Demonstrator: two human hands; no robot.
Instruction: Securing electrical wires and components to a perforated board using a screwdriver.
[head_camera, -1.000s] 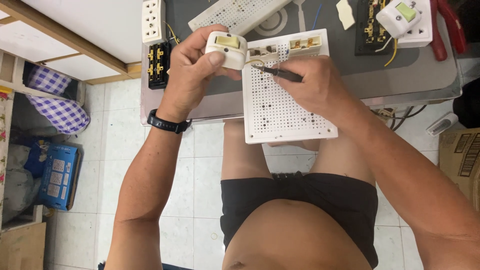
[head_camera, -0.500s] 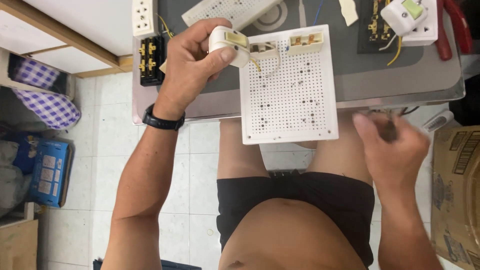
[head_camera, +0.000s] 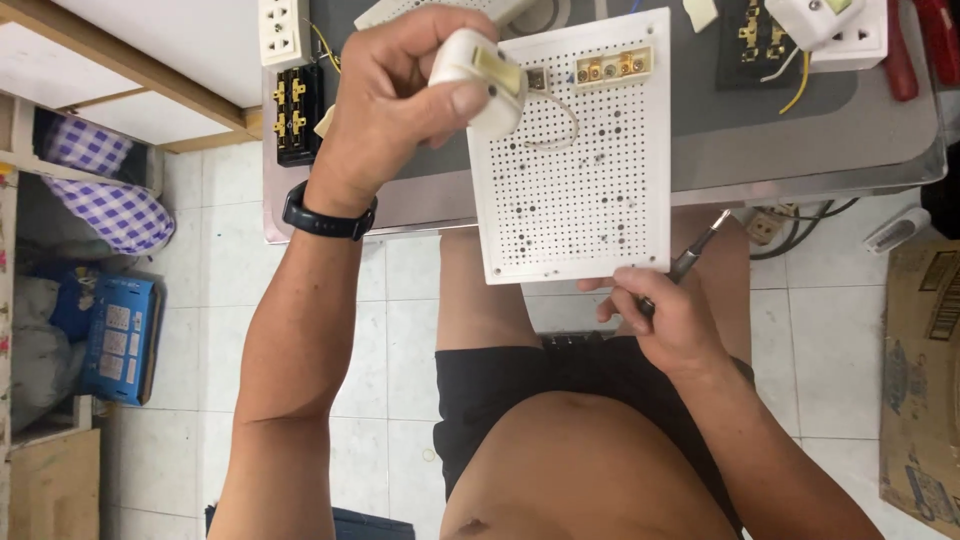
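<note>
A white plug (head_camera: 478, 78) is gripped by the left hand (head_camera: 395, 95) at top centre, above the perforated board (head_camera: 578, 165); a screwdriver (head_camera: 688, 268) is pinched in the right hand's (head_camera: 672, 322) fingers at lower right.

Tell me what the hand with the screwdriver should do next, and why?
Probably lift the screwdriver back up to the white plug. The right hand holds the tool low, by the near edge of the white board with holes, away from the work. The left hand holds the plug raised over the board's top corner, and a thin wire loops from it to the board.
</note>
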